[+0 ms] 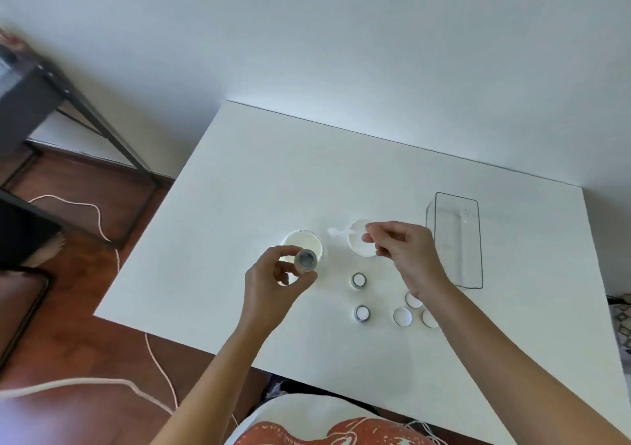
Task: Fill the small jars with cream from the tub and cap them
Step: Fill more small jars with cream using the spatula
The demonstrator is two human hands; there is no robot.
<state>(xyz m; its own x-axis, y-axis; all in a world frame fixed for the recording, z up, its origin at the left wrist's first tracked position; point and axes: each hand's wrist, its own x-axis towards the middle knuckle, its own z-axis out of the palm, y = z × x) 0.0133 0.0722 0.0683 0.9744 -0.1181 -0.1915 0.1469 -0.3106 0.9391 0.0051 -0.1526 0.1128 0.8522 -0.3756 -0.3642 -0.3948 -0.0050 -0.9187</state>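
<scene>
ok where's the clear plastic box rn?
In the head view, the clear plastic box stands on the right part of the white table, just right of the right hand and beyond the loose caps.

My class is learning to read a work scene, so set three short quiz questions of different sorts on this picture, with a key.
1. True or false: the left hand holds a small jar above the table.
2. How many jars stand on the table? A one, B two, C four.
3. Which side of the right hand is the clear box on?

Key: 1 true. 2 B. 3 Its right.
</scene>
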